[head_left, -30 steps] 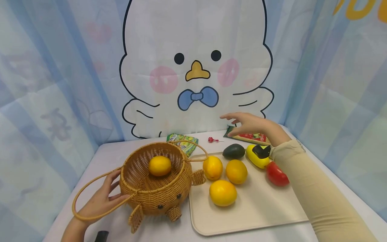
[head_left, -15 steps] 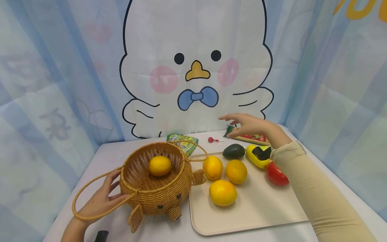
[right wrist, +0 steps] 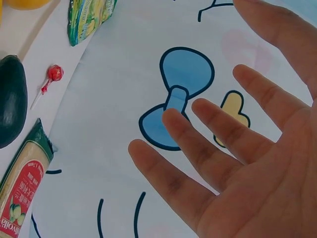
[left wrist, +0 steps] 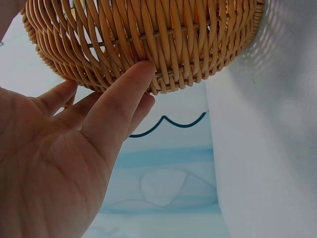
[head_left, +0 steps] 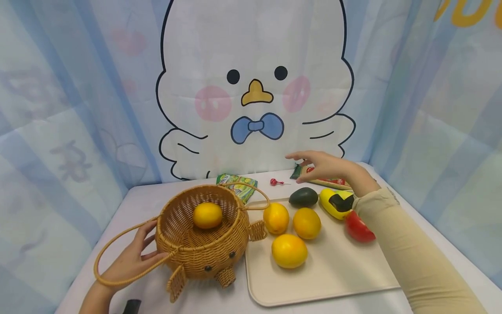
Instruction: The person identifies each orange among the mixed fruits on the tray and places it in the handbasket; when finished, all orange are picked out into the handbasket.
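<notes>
A wicker basket [head_left: 204, 257] shaped like a pig stands at the left with a yellow-orange fruit [head_left: 207, 215] inside. My left hand [head_left: 131, 257] touches its left side with extended fingers, one handle looping over the wrist. In the left wrist view, straight fingers [left wrist: 119, 101] rest against the woven wall [left wrist: 163, 44]. My right hand [head_left: 325, 169] hovers beyond the tray in front of a red and green packet [head_left: 333, 182], fingers spread and holding nothing. The right wrist view shows the palm and fingers [right wrist: 198, 144] before the backdrop, with a lollipop [right wrist: 55, 73] off to the side.
A beige tray [head_left: 337, 270] holds several yellow-orange fruits [head_left: 289, 250], a dark green avocado [head_left: 303, 197], a yellow item with a black patch [head_left: 337, 203] and a red fruit [head_left: 358, 227]. A green packet [head_left: 237, 185] lies behind the basket. Curtains [head_left: 59, 131] enclose the table.
My right hand has sunk slightly, staying near the red and green packet. The left hand, basket and fruit stay in place.
</notes>
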Tool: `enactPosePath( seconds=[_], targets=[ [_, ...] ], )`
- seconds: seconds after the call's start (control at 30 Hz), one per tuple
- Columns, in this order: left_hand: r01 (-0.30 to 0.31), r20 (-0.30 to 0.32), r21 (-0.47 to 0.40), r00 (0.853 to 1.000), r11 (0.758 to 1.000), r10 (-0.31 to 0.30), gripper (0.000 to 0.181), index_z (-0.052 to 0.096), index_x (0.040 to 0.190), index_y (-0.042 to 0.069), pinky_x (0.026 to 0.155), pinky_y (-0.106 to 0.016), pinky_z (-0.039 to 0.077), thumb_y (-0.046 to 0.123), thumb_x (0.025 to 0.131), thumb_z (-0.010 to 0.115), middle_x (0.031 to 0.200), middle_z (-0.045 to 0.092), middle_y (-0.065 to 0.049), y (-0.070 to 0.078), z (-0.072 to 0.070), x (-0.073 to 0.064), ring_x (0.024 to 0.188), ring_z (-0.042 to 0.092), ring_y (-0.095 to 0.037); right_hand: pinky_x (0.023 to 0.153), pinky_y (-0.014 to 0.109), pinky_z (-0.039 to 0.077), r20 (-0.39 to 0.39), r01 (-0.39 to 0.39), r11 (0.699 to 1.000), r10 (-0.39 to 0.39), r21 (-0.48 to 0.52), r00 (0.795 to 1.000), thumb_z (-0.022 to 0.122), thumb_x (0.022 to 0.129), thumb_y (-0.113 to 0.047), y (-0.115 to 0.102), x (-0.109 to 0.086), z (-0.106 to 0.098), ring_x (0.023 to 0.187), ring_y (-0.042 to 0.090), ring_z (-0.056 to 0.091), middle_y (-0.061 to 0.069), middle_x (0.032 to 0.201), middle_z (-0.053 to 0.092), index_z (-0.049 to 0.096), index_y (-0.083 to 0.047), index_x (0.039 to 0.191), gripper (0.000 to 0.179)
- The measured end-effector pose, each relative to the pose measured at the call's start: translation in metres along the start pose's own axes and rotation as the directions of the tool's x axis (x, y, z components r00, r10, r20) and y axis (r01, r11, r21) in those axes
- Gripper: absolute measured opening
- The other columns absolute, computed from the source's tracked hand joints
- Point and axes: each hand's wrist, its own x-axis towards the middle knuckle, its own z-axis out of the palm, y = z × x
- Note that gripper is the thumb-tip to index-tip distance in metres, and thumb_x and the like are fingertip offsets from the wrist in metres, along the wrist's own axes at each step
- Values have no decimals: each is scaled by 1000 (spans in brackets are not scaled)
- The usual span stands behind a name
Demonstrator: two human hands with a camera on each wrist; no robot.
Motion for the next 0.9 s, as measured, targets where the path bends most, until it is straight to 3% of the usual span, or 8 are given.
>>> enactPosePath(
  seconds=[0.3,0.9],
  targets=[
    [-9,0,-2,1000,1000,9,84,8,149,16,91,-39,57,26,88,66,156,6,-22,-1,1,-1,134,21,-57,103,60,44,-12,19,1000,-19,3,1000,71,83,-33,1,-3,1,130,35,45,15,147,40,36,-25,145,71],
    [-17,-2,13,1000,1000,17,84,8,149,16,91,-40,56,27,89,65,156,6,-22,-1,1,-1,134,22,-57,106,63,39,-19,-14,998,15,64,1000,73,81,-35,7,-8,12,130,33,41,8,150,37,38,-29,143,71]
  ],
)
